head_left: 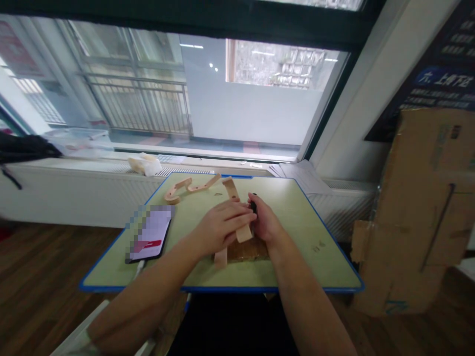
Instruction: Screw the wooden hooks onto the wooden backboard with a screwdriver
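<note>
- My left hand point(219, 225) clasps a wooden piece point(244, 234)
- My right hand point(267, 221) grips a black tool point(254, 205) to its right, seemingly working it
- Next likely calls for steadiness

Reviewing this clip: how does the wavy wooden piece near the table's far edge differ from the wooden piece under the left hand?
The wavy piece lies on the table apart from both hands; the held piece has the left hand on it. The wavy piece shows its bends openly, while fingers partly cover the held piece. Both are pale wood.
</note>
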Tool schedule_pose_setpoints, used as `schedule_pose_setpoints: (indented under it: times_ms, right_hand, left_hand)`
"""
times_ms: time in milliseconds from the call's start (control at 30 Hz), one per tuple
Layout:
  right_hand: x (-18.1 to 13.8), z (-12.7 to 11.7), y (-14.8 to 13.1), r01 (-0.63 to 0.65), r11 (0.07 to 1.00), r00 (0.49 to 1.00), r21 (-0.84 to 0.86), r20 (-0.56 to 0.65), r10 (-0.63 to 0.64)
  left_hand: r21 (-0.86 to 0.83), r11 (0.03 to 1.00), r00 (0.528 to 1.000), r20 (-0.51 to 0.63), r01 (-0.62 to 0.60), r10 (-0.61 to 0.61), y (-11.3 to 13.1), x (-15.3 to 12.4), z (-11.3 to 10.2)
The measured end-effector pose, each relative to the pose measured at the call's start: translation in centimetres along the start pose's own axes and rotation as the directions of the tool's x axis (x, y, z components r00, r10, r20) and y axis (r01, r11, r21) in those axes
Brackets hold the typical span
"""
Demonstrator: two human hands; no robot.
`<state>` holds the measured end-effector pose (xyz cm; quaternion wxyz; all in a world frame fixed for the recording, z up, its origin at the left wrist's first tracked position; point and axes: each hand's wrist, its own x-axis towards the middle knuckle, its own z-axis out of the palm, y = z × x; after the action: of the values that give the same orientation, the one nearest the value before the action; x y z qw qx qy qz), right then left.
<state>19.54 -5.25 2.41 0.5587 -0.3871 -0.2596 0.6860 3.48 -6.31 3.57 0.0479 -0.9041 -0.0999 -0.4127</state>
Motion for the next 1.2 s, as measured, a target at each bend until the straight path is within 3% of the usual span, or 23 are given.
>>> schedule_pose_setpoints:
  times_ms: [67,200,267,367,433,533,633,733,833,1000,1200]
  right_hand:
    - [-0.3,0.1,-0.1,0.018,0.998,0.999,-0.055,0.052,-0.016]
    - [-1.0,0.1,-0.5,0.210,0.938,0.976,-0.276,0.119,-0.184]
    - [-1.1,-0.2,-0.6,0.265,0.900,0.964,-0.345,0.123,-0.236]
    - [-0.9,-0.7,-0.6,0.277,0.851,0.961,-0.446,0.149,-0.234]
    - [-0.8,-1.0,-0.6,0.283,0.781,0.959,-0.556,0.194,-0.209]
    - [-0.7,-1.1,-0.5,0.317,0.623,0.948,-0.715,0.224,-0.226]
    - [-0.5,-1.0,-0.5,0.310,0.397,0.936,-0.864,0.203,-0.289]
    - [-0.3,-0.8,-0.6,0.320,0.254,0.929,-0.913,0.250,-0.271]
    - [-0.4,-0.7,-0.5,0.327,0.208,0.931,-0.922,0.276,-0.240]
    - [-1.1,-0.4,-0.7,0.310,0.121,0.931,-0.943,0.275,-0.241]
    - [-0.8,-0.9,-0.9,0.340,0.135,0.930,-0.931,0.311,-0.195]
  left_hand:
    - [-0.035,0.998,0.997,0.037,-0.059,0.060,0.9,0.3,0.5]
    - [-0.124,0.991,0.990,0.120,-0.056,0.071,1.5,0.5,0.7]
    - [-0.170,0.984,0.995,0.071,-0.051,0.064,1.1,0.2,0.4]
    - [-0.176,0.983,0.992,-0.125,-0.057,0.035,0.1,-0.6,-0.2]
    - [-0.123,0.991,0.962,-0.259,0.053,-0.084,-0.7,-1.1,-0.4]
    - [-0.064,0.911,0.848,-0.343,0.408,-0.404,-1.7,-1.4,0.3]
    - [-0.090,0.763,0.731,-0.236,0.640,-0.640,-2.5,-1.1,1.5]
    - [-0.161,0.708,0.718,0.011,0.688,-0.696,-3.1,-0.8,2.2]
    - [-0.197,0.686,0.712,0.127,0.700,-0.690,-3.3,-0.8,2.2]
    - [-0.087,0.730,0.734,0.130,0.678,-0.666,-3.6,-1.1,1.9]
    - [-0.118,0.712,0.721,0.152,0.693,-0.676,-3.7,-1.0,2.0]
